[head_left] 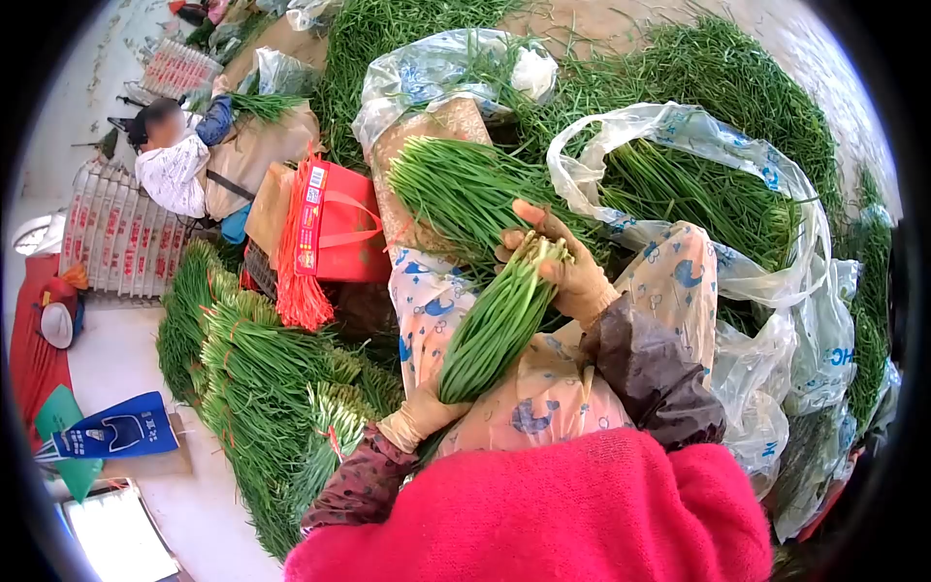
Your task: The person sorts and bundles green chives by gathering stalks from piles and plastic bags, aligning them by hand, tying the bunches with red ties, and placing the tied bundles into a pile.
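Observation:
A bunch of green chives [499, 320] lies slantwise over my lap, its pale cut ends up and to the right. My right hand [572, 272], in a light glove, is closed around those ends. Near the leafy end, my left hand [424, 417], also gloved, grips the bunch from below; its fingers are partly hidden. Just beyond, a larger pile of loose chives [465, 189] rests on a flat brown board [456, 121]. A patterned plastic apron [679, 262] covers my knees.
At right, an open clear plastic bag [776, 179] holds more chives. Tied bunches [257, 364] are heaped at left beside a red box [344, 223] with red ties [305, 286]. Another person [179, 160] sits at upper left. Loose greens [718, 78] cover the floor ahead.

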Motion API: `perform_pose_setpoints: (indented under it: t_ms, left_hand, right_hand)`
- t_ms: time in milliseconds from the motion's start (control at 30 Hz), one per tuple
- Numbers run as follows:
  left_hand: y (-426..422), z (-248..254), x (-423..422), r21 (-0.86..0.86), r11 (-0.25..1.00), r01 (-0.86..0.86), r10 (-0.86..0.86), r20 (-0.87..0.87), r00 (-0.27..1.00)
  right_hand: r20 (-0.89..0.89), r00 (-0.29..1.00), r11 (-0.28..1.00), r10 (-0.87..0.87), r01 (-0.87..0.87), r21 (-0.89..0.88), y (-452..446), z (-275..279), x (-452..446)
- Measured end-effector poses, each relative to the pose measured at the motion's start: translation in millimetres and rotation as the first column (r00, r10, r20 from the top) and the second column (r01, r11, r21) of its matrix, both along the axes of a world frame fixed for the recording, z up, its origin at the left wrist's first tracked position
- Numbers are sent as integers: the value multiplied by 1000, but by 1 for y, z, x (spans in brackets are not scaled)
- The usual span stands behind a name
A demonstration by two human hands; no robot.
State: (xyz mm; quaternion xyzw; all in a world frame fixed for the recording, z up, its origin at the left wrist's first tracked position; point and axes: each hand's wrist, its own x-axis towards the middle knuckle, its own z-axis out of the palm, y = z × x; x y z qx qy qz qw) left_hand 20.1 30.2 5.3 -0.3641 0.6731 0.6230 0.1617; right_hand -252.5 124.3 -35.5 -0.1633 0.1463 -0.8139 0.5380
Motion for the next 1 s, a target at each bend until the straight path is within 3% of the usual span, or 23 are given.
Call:
perform_pose_setpoints:
  t_ms: [33, 100, 133, 167, 233, 300, 367, 400, 467, 500, 567, 600, 633, 667, 733, 833, 900, 967, 1000]
  left_hand:
    - [0, 6, 0, 4, 1000, -2, 2, -1, 1000]
    - [-9, 33, -5, -76, 964, 256, -250, 86, 965]
    - [-29, 44, 0, 11, 931, 366, -366, -10, 931]
    - [-48, 67, -10, -88, 853, 514, -519, -39, 854]
    - [-87, 74, 5, 3, 917, 399, -398, -64, 915]
    - [-95, 110, -30, 182, 958, 221, -158, -310, 938]
    - [-91, 91, -33, 172, 982, -72, 157, -555, 817]
    - [-89, 78, -42, 176, 982, -71, 159, -556, 816]
    - [-82, 42, -69, 168, 973, 158, -48, -522, 852]
    - [-69, 18, -78, 290, 927, 237, -77, -474, 877]
    - [-44, 0, -92, 388, 775, 498, -387, -332, 860]
    - [-30, -5, -91, 475, 802, 363, -244, -296, 924]
    - [-18, -9, -87, 556, 802, 220, -98, -241, 966]
    - [-14, -16, -84, 567, 792, 227, -104, -241, 965]
    - [-12, -31, -77, 547, 827, 131, 26, -270, 963]
    - [-6, -26, -76, 502, 864, 42, 87, -231, 969]
    - [-4, -20, -78, 478, 878, 30, 88, -222, 971]
    - [-3, -12, -82, 343, 939, 20, 66, -238, 969]
    - [-3, -13, -82, 343, 939, 22, 65, -239, 969]
  right_hand:
    - [-1, 1000, 1000, 2, -2, 4, 1, -4, 1]
    - [135, 988, 997, 72, -73, 5, 3, -13, 0]
    - [181, 981, 997, 75, -67, -46, 0, -21, 1]
    - [181, 980, 997, 79, -72, -41, 1, -21, 0]
    - [169, 977, 989, 131, -118, -86, 2, -19, 0]
    - [164, 976, 987, 143, -130, -91, 2, -16, -1]
    - [122, 983, 984, 137, -122, -127, 0, -12, 0]
    - [121, 983, 985, 137, -122, -122, 1, -8, 0]
    - [35, 989, 989, 146, -144, -37, 3, -1, 0]
    - [28, 989, 989, 145, -144, -29, 3, 0, 0]
    - [70, 987, 988, 146, -143, -49, 3, 0, 0]
    - [15, 987, 982, 162, -163, 100, 10, 12, -4]
    - [16, 988, 982, 150, -151, 112, 16, 10, -9]
    - [-177, 984, 968, 13, 32, 248, 21, 8, -15]
    - [-480, 866, 807, -137, 378, 453, 36, 9, -25]
    - [-799, 589, 690, -118, 628, 361, 55, 45, -27]
    - [-978, 205, 743, -31, 659, 115, 53, 63, -18]
    - [-980, -150, 770, 134, 639, 8, 43, 67, -10]
    - [-979, -152, 769, 135, 639, 7, 43, 67, -10]
